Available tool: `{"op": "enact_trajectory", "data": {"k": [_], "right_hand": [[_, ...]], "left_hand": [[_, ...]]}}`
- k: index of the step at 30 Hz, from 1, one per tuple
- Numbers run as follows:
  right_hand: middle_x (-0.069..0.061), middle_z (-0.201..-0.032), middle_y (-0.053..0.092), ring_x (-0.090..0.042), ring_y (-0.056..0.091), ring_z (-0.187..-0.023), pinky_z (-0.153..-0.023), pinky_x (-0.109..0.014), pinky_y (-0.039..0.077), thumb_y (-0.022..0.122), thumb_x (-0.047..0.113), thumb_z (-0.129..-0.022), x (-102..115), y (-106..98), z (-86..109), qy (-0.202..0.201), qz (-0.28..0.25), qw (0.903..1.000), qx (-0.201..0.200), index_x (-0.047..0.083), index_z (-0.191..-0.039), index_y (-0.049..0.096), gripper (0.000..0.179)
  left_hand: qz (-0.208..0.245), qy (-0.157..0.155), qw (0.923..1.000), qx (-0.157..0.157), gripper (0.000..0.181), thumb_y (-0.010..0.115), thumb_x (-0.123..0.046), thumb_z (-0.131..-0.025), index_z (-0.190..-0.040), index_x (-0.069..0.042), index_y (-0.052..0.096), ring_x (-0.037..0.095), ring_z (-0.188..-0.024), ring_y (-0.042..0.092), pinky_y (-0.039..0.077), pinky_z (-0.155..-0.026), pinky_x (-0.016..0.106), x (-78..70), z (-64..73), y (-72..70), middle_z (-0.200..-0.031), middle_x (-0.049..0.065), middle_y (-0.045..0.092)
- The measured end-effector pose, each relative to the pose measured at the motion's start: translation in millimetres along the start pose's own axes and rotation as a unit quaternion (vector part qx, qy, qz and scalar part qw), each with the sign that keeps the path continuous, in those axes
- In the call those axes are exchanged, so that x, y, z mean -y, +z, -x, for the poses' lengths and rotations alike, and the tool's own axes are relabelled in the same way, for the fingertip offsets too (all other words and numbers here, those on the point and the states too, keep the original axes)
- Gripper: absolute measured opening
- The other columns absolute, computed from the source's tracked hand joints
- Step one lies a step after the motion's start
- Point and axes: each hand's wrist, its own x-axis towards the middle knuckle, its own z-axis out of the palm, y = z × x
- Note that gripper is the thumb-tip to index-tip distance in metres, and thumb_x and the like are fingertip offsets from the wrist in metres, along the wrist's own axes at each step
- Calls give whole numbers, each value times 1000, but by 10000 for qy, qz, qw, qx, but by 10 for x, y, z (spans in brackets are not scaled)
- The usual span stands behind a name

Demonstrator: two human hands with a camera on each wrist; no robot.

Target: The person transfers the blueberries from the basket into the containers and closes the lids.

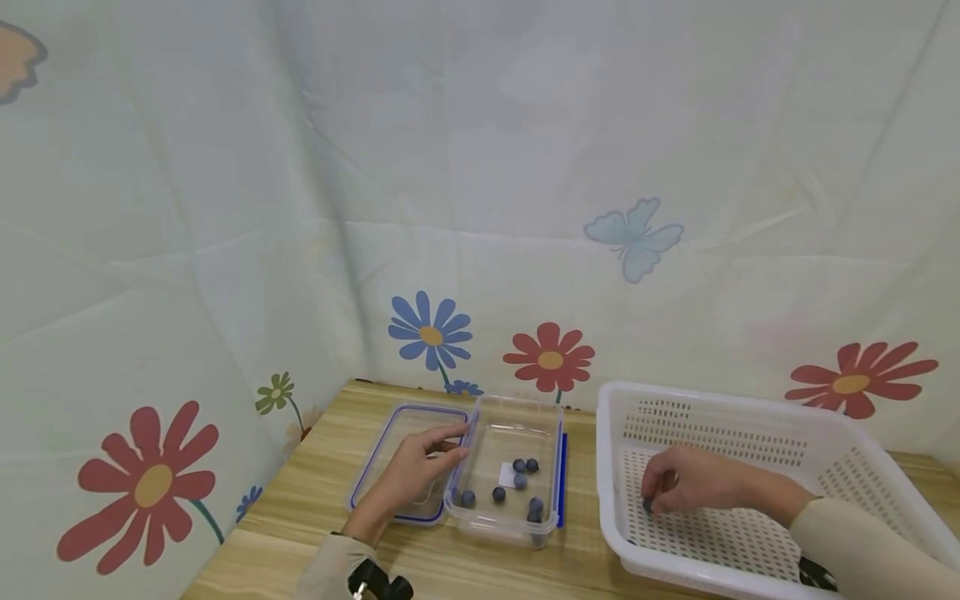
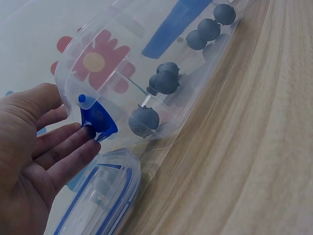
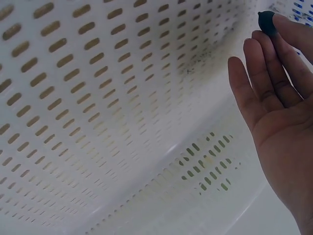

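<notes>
My right hand (image 1: pixel 693 479) is inside the white basket (image 1: pixel 611 533), pinching a blueberry (image 3: pixel 267 22) between thumb and fingertips. In the right wrist view the other fingers of that hand extend beside it. To the left stands a clear plastic container (image 1: pixel 517 425) with several blueberries (image 1: pixel 498 495) lying on its bottom. At its left side, my left hand (image 1: pixel 420 467) touches the wall with fairly straight fingers. In the left wrist view those fingertips rest by the container's blue latch (image 2: pixel 99 120).
A clear lid with a blue seal (image 1: pixel 397 414) lies on the wooden table (image 1: pixel 300 500), left of the container and partly under my left hand. Another blue latch (image 1: pixel 562 479) sticks out on the container's right. A flower-printed curtain (image 1: pixel 487 167) hangs behind the table.
</notes>
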Motion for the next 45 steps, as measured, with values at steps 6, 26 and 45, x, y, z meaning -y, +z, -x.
{"op": "enact_trajectory", "data": {"k": [6,26,45], "right_hand": [[9,-91,73,-10,66,-81,-74,-27,56,84,14,-90,45,-79,24,-187,-156,9992,-332,17,-99,77,12],[0,-101,74,-18,70,-89,-76,-31,61,81,18,-97,536,-398,32,-598,-427,9894,-1250,10,-110,75,17],[4,-100,73,-19,69,-92,-84,-28,59,81,17,-97,1024,-287,-430,-856,-198,9863,-1399,11,-111,75,16]], "left_hand": [[-9,36,10000,-9,45,71,-22,-105,-144,-2,65,32,-115,70,57,-91,35,-9,5,-4,-141,16,66],[1,13,10000,9,45,71,-22,-105,-145,-2,64,32,-117,69,55,-89,29,-34,27,-10,-145,17,64],[59,111,9999,16,45,71,-21,-105,-145,-1,64,32,-115,70,56,-88,28,27,0,-6,-143,17,65]]}}
